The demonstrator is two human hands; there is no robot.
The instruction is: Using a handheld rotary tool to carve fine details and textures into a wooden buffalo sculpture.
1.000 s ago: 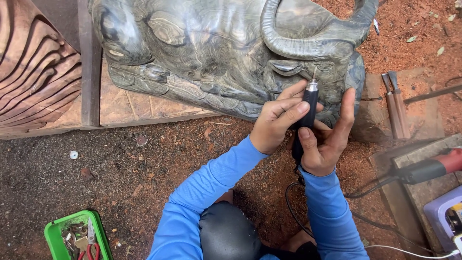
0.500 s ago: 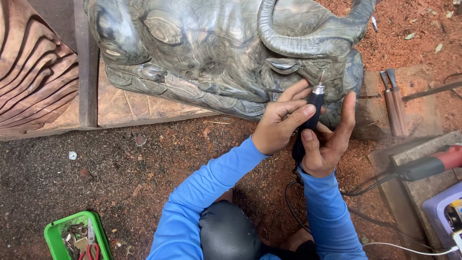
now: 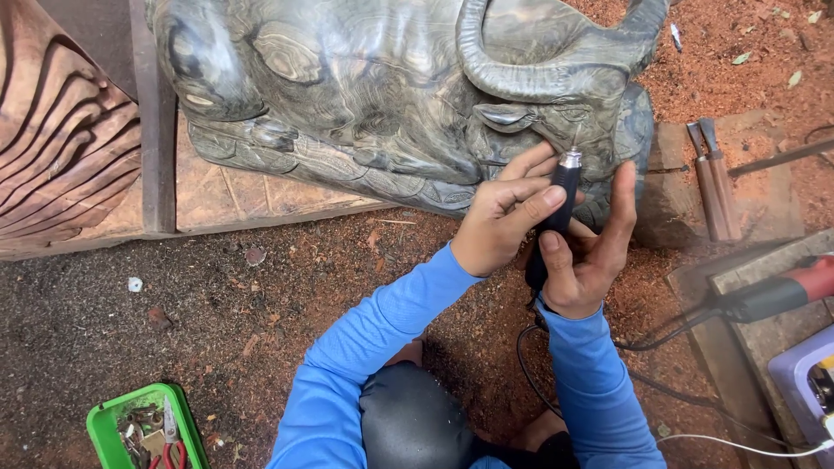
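Both hands, left hand [image 3: 499,221] and right hand [image 3: 586,256], clasped on rotary carving tool [image 3: 560,195]; bit touching buffalo carving [image 3: 391,95] at 12 o'clock.

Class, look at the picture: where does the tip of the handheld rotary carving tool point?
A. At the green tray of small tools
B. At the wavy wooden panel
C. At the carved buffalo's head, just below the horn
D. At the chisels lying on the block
C: both hands, the left hand and right hand, hold the rotary tool with its bit against the carved buffalo near the eye, under the horn.
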